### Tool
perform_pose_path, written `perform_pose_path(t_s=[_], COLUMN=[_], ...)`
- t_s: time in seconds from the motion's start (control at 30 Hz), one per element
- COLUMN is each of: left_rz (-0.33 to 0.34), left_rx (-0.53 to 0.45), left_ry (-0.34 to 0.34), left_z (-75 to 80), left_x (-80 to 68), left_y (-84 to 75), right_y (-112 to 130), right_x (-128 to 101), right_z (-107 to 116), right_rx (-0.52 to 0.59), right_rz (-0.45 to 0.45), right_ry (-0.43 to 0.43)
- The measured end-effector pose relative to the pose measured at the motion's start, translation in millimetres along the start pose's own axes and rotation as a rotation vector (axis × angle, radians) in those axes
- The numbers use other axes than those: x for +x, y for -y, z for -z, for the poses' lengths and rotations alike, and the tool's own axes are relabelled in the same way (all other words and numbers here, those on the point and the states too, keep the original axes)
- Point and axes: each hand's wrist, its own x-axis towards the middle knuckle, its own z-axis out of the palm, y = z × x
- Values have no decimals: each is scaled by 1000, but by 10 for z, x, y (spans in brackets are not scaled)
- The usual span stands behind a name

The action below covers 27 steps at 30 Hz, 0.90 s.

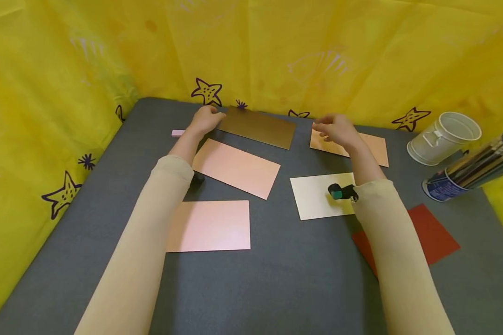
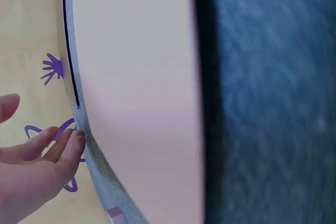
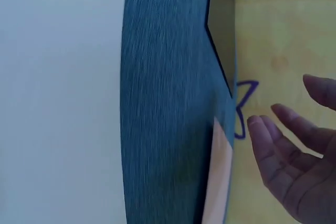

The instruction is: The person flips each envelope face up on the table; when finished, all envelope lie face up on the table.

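Observation:
Beside the left end of a brown rectangular card, at the back of the table, is my left hand. In the left wrist view its fingers reach the table's back edge with the thumb apart and nothing between them. My right hand hovers over an orange card, its fingers loosely bent and holding nothing. The right wrist view shows gaps between thumb and fingers. A peach card lies in front of the brown one. Nearer are a pink card and a cream card.
A red card lies partly under my right forearm. At the right stand a white metal mug and a tilted-looking holder of pencils with a blue top. A small pink block is left of my left wrist. Yellow cloth hangs behind.

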Motion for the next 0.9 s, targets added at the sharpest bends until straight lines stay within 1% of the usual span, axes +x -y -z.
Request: perform_pose_path(t_s=[0.1, 0.23, 0.3, 0.43, 0.5, 0.57, 0.7, 0.9], left_rz=[44, 87, 94, 91, 82, 77, 73, 77], left_rx=[-58, -114, -115, -87, -71, -59, -47, -68], left_ry=[-25, -61, -85, -106, -107, -92, -86, -93], left_z=[-26, -70, -102, -142, -155, -155, -167, -159], left_x=[30, 65, 85, 108, 115, 110, 100, 105], left_y=[-3, 1, 5, 16, 19, 15, -1, -3], right_y=[96, 178, 207, 245, 256, 264, 290, 300], right_x=[101, 214, 256, 314, 325, 326, 308, 331], right_z=[-109, -224, -275, -362, -394, -417, -436, -457], right_rx=[116, 217, 274, 376, 422, 464, 514, 530], right_rz=[-49, -125, -173, -251, -268, -274, -276, -308], right_ry=[76, 111, 103, 89, 87, 84, 81, 60])
